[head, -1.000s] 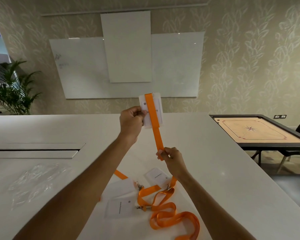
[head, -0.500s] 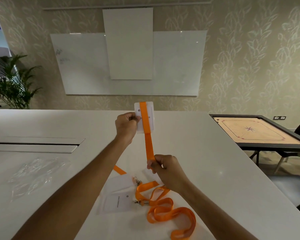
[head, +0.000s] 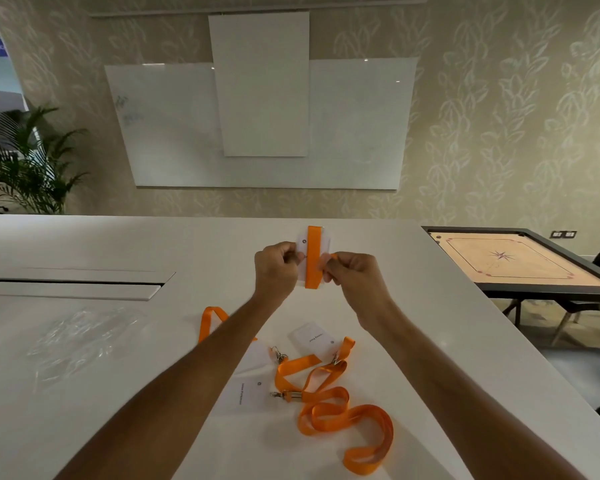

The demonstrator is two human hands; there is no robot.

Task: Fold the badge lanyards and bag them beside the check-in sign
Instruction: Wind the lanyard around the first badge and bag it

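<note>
A long white table (head: 447, 358) fills the lower view, under a wall of pale leaf-patterned paper that carries a wide whiteboard (head: 167, 126) with a taller white panel (head: 260, 84) hung over its middle. Above the table's far half, both hands hold up 1 white badge card (head: 302, 249) with an orange lanyard strap (head: 313, 258) wound lengthwise around it, so the strap runs as a flat vertical band down the card's face. The left hand (head: 278, 268) is closed, pinching the card's left edge; the right hand (head: 354, 275) is closed too, pinching the right edge and the strap end there. Nearer than the held card, loose orange lanyards (head: 329, 407) lie in curls on the table with metal clips and 2 more white badges (head: 246, 393); each shows a short printed line, too small to read. Left of the held card, clear plastic bags (head: 80, 337) lie crumpled flat, and beyond them a long recessed slot (head: 73, 282) cuts the tabletop. Right of the card, past the table's edge, stands a black-framed carrom board (head: 520, 261). A potted palm (head: 25, 164) stands far left of the card.
</note>
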